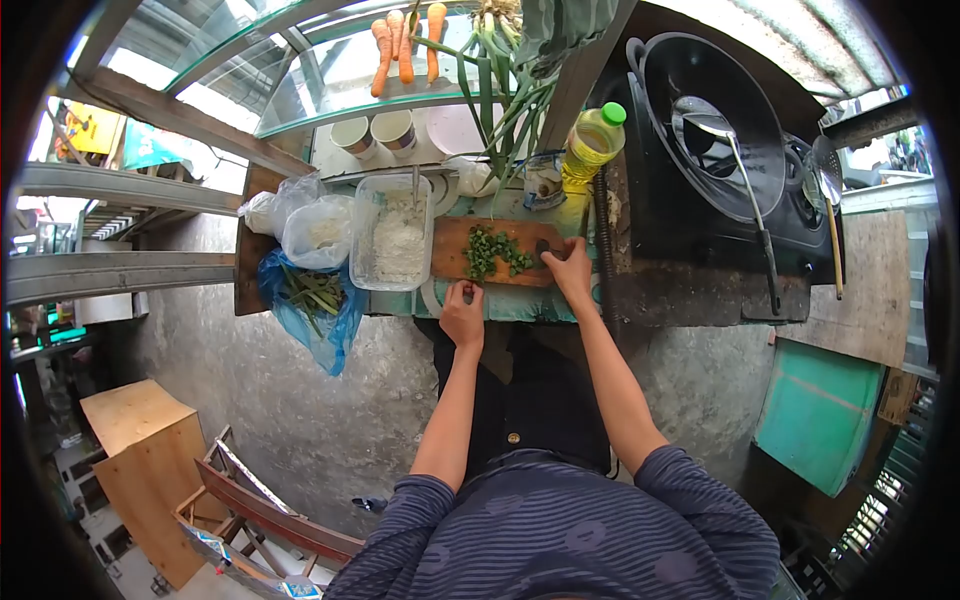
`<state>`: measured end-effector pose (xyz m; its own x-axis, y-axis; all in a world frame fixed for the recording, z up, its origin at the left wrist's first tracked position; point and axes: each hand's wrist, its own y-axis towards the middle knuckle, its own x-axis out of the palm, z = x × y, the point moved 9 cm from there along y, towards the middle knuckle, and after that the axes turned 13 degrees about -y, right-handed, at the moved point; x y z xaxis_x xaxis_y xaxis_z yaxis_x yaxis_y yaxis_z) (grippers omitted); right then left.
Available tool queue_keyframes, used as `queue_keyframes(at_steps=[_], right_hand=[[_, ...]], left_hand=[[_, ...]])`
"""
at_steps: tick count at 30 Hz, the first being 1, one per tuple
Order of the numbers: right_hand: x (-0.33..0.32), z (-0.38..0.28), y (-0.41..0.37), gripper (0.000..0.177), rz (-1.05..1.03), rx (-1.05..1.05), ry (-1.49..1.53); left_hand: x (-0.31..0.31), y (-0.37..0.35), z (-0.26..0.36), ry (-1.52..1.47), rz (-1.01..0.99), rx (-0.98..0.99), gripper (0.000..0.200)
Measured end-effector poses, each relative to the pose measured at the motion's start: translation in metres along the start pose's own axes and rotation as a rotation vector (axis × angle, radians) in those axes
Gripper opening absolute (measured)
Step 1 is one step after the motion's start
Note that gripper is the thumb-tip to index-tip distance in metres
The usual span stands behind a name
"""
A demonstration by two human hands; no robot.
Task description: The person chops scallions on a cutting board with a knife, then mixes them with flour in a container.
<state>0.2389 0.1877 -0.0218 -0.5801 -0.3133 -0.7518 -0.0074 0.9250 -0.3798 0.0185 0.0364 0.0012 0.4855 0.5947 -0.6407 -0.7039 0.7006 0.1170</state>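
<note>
A wooden cutting board (pixel 450 245) lies on the counter in front of me with chopped green leaves (pixel 492 252) heaped on its middle. My right hand (pixel 570 270) grips the board's right end, the thumb beside its dark handle hole. At the front left edge, my left hand (pixel 462 317) is closed with its bent fingertips on the board; their undersides are hidden. Just left of the board stands a clear plastic container (pixel 358 270) of white flour (pixel 398 245), with a spoon handle (pixel 416 185) rising from it.
Left of the container are a blue plastic bag (pixel 325 340) with green trimmings and a clear bag (pixel 318 232). Behind the board stand an oil bottle (pixel 592 150) and two cups (pixel 394 132). A stove with a black wok (pixel 745 170) is right; carrots (pixel 404 60) and leeks (pixel 490 90) lie above.
</note>
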Motion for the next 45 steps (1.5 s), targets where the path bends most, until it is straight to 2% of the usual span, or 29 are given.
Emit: queue_keyframes(at_steps=[3, 6, 10, 12, 16, 22, 25, 28, 31, 32, 35, 36, 39, 43, 45], right_hand=[[0.031, 0.019, 0.001, 0.045, -0.213, 0.078, 0.518], [0.037, 0.012, -0.003, 0.042, -0.322, 0.024, 0.737], [0.033, 0.006, -0.006, 0.038, -0.331, -0.037, 0.809], [0.027, 0.004, -0.008, 0.038, -0.326, -0.072, 0.877], [0.013, 0.013, -0.011, 0.037, -0.272, -0.101, 0.861], [-0.027, 0.016, -0.02, 0.035, -0.198, -0.147, 0.905], [-0.048, 0.004, -0.032, 0.034, -0.16, -0.176, 0.88], [-0.066, -0.021, -0.048, 0.033, -0.164, -0.177, 0.865], [-0.074, -0.053, -0.061, 0.035, -0.182, -0.158, 0.846], [-0.074, -0.066, -0.063, 0.035, -0.186, -0.159, 0.842], [-0.064, -0.101, -0.063, 0.037, -0.199, -0.177, 0.845], [-0.061, -0.113, -0.062, 0.037, -0.203, -0.186, 0.847], [-0.055, -0.146, -0.062, 0.038, -0.207, -0.181, 0.76], [-0.046, -0.174, -0.057, 0.04, -0.115, -0.232, 0.692], [-0.046, -0.184, -0.056, 0.041, -0.023, -0.255, 0.543]], left_hand=[[-0.014, -0.004, 0.001, -0.045, 0.029, -0.06, 0.009], [-0.031, -0.007, 0.009, -0.139, 0.033, -0.086, 0.009], [-0.039, 0.007, 0.028, -0.363, 0.016, 0.02, 0.006], [-0.039, 0.021, 0.042, -0.371, -0.011, 0.086, 0.005], [-0.036, 0.044, 0.071, -0.303, -0.099, 0.26, 0.005], [-0.032, 0.052, 0.092, -0.334, -0.226, 0.324, 0.007], [-0.047, 0.058, 0.105, -0.412, -0.293, 0.249, 0.01], [-0.088, 0.066, 0.106, -0.594, -0.174, 0.203, 0.012], [-0.133, 0.074, 0.087, -0.634, 0.002, 0.12, 0.014], [-0.14, 0.077, 0.072, -0.655, -0.023, 0.038, 0.017], [-0.162, 0.092, 0.06, -0.615, -0.029, 0.106, 0.023], [-0.161, 0.096, 0.053, -0.645, -0.107, 0.053, 0.027], [-0.167, 0.11, 0.051, -0.638, -0.165, 0.103, 0.029], [-0.163, 0.126, 0.039, -0.651, -0.222, 0.103, 0.032], [-0.158, 0.133, 0.031, -0.669, -0.247, 0.076, 0.032]])
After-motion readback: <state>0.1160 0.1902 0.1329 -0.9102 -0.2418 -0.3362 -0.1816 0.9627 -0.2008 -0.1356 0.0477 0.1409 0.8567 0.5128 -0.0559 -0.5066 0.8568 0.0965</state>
